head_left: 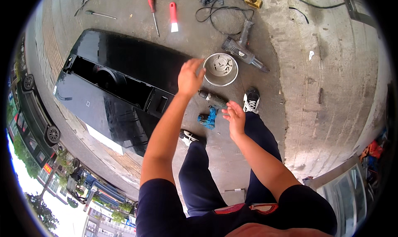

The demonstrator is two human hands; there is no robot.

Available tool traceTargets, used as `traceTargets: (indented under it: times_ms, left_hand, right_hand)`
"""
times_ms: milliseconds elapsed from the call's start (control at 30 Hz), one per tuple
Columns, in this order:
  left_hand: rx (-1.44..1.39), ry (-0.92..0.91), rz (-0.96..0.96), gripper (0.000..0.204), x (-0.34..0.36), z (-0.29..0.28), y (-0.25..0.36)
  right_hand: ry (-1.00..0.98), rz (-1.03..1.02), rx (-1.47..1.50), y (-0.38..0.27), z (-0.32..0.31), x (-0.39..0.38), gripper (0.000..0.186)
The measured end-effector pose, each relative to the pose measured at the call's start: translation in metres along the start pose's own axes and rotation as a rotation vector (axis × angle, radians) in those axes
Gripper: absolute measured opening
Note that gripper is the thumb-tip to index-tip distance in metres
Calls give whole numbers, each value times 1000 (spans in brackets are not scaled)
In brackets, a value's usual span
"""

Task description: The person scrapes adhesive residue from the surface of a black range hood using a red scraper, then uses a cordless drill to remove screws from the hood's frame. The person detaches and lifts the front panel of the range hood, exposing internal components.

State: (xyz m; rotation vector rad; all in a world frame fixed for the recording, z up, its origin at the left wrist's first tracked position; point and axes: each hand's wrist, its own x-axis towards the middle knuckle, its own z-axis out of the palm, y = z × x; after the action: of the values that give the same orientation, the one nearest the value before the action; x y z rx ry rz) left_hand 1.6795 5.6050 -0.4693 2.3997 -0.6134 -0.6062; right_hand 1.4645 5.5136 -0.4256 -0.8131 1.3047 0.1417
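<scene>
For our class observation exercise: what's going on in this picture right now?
A person stands on a concrete floor, both hands raised and empty. The left hand hovers beside a round metal bowl of small parts; the right hand is open above a cordless drill. A large black panel lies to the left, screwdrivers beyond.
</scene>
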Motion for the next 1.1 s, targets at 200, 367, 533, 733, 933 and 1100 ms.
traceTargets:
  times_ms: [200, 367, 533, 733, 933, 1100]
  left_hand:
    - [296, 8, -65, 47, 208, 50, -52]
    - [185, 67, -309, 56, 314, 118, -48]
    - [4, 100, -385, 49, 339, 120, -105]
    - [-771, 474, -177, 25, 203, 91, -4]
    - [-712, 259, -438, 19, -86, -19, 68]
    - [-573, 203, -479, 19, -206, -70, 80]
  right_hand:
    - [-157, 156, 125, -57, 0, 18, 37]
    - [-185, 214, 282, -111, -30, 19, 34]
    - [-322, 286, 274, -124, -33, 25, 31]
    - [-147, 147, 224, -96, -9, 26, 30]
    - [-253, -51, 277, -76, 24, 34, 57]
    - [-740, 82, -616, 10, 24, 5, 25]
